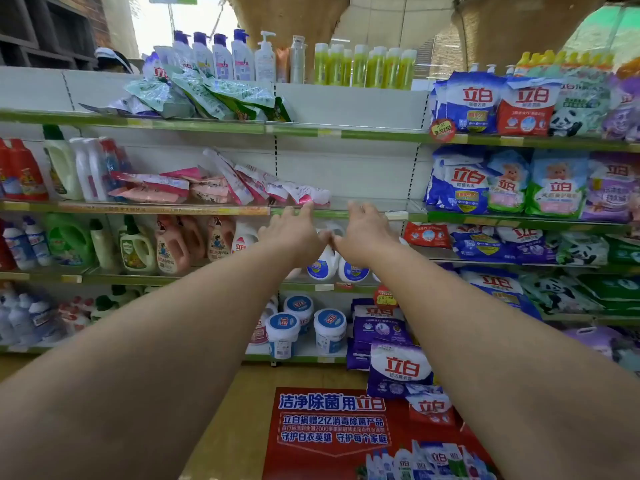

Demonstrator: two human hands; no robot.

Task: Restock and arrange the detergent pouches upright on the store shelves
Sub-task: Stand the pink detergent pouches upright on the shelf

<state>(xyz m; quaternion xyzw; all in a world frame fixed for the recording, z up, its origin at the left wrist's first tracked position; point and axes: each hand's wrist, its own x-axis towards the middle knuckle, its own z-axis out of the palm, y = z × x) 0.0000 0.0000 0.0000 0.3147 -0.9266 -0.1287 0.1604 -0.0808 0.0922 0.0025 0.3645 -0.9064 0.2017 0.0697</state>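
Pink detergent pouches (242,183), too jumbled to count, lie toppled on one shelf (346,213); two hands, left (294,233) and right (363,233), reach with fingers loosely extended.

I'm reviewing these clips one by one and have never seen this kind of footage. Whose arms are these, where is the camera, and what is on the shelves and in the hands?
There is no machine here: a person wears a wide-angle camera on the head, so the single picture looks forward and down along their own bare arms. The left hand and right hand both reach toward the green edge of the middle shelf. Their fingers are stretched out and neither holds anything. The left fingertips are at the nearest of the pink pouches, which lie toppled and leaning rather than upright; whether they touch it is hard to tell. One shelf up, green pouches also lie slumped. To the right, blue and purple bags stand in rows. Bottles and white tubs fill the lower shelves, and a red floor sticker lies below.
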